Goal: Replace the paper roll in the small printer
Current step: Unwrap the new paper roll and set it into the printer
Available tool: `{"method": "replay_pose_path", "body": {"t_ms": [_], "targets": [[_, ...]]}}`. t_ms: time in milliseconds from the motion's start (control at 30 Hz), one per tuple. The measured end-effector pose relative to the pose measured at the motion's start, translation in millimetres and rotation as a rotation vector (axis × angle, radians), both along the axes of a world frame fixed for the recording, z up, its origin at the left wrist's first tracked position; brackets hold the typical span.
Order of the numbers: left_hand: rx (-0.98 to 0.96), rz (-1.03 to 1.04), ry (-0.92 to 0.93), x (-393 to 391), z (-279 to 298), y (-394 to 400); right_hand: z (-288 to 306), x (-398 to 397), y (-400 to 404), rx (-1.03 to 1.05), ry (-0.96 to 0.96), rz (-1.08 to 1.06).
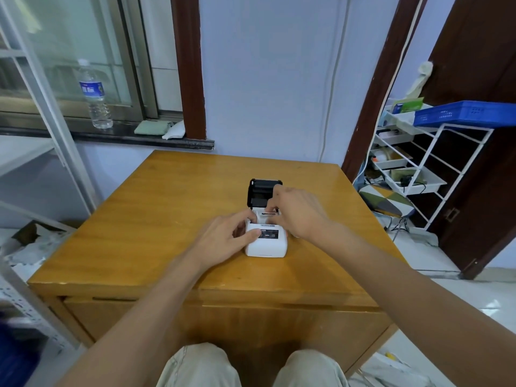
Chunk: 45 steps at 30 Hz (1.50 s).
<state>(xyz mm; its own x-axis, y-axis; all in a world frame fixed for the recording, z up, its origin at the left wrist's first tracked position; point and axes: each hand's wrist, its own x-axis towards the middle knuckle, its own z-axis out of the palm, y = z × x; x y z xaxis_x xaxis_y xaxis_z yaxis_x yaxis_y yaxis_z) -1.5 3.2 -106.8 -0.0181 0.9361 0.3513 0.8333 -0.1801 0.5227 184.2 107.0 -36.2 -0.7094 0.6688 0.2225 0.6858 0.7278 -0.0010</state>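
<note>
A small white printer sits in the middle of the wooden table, its black lid flipped up at the back. My left hand grips the printer's left side, thumb on the top panel. My right hand reaches over the open paper bay, fingers curled down into it. A bit of white paper roll shows inside the bay; most of it is hidden by my fingers, and I cannot tell whether they grip it.
A water bottle and folded cloths rest on the window sill at the back left. A white wire rack with trays and a blue crate stands to the right. Metal shelving is on the left. My knees are below the table.
</note>
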Motion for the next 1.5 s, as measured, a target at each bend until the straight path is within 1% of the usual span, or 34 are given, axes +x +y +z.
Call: {"method": "replay_pose_path", "body": {"t_ms": [133,333,467,600,700,800,900,1000,1167,1267,1500], "targets": [[0.003,-0.008,-0.046,-1.2,-0.4,0.6,3.2,-2.3,0.2,0.002,-0.013,0.014],[0.009,-0.003,-0.076,0.3,0.9,0.7,7.9,-5.6,0.7,-0.071,-0.019,-0.016],[0.006,-0.01,-0.084,0.7,-0.1,0.8,9.3,-8.8,0.7,-0.038,-0.052,-0.039],[-0.005,-0.031,-0.068,-0.5,-1.6,1.7,11.5,-18.0,-2.9,0.038,-0.099,-0.081],[-0.011,-0.032,-0.093,0.1,-0.6,1.0,11.3,-21.2,-6.0,0.053,-0.108,-0.108],[-0.029,-0.021,-0.117,2.2,1.9,-0.6,10.1,-14.3,-4.9,0.029,-0.055,-0.112],[-0.054,0.008,-0.042,4.1,3.7,-2.0,9.0,-3.4,-4.5,-0.017,0.048,-0.088],[-0.082,0.05,0.01,5.5,6.2,-2.2,9.2,5.5,-7.1,-0.005,0.138,-0.067],[-0.097,0.064,0.062,8.4,9.2,-7.1,1.6,12.0,-13.0,0.005,0.154,-0.025],[-0.098,0.072,0.063,9.7,8.9,-7.9,-2.6,11.9,-14.5,0.009,0.171,-0.011],[-0.077,0.092,0.088,9.1,7.6,-5.7,-5.4,10.3,-11.6,0.096,0.216,-0.068]]}}
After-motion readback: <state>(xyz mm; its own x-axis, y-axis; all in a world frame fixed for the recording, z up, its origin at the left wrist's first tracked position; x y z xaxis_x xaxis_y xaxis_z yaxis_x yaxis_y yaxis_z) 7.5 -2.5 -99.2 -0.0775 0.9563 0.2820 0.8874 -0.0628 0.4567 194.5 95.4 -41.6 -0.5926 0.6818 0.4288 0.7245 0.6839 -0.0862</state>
